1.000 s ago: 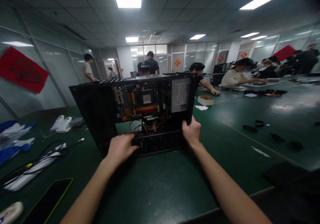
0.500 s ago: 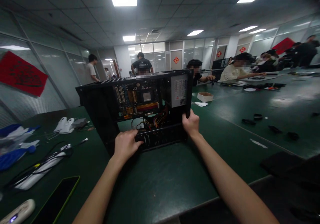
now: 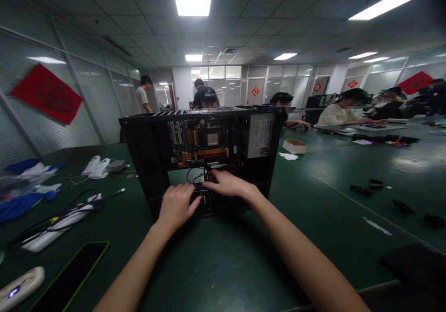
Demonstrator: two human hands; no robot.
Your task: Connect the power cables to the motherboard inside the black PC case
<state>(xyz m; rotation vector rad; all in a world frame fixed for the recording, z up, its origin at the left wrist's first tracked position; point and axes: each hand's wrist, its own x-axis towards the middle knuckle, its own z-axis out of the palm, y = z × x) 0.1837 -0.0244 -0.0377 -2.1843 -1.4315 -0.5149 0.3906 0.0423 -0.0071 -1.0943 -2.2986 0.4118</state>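
Note:
An open black computer case (image 3: 139, 163) stands on the green table before me, its inside facing me. A motherboard (image 3: 200, 140) sits in its upper part, with a silver power supply (image 3: 260, 135) at the upper right. My left hand (image 3: 177, 205) is closed over the lower front edge of the case, fingertips hidden behind it, beside a metal drive bay. My right hand (image 3: 226, 184) reaches into the lower opening by thin cables (image 3: 195, 175). Its fingers are bent and partly hidden; what they hold, I cannot make out.
To the left lie a phone (image 3: 69, 277), a white power strip (image 3: 57, 228) with a black cord, and blue-and-white plastic bags (image 3: 28, 191). A small open box (image 3: 294, 146) stands behind at right. Black bits (image 3: 360, 190) lie farther right. Several people work beyond.
My right hand has left the right edge of the case and moved left into the lower opening. My left hand keeps its hold. The view has shifted slightly.

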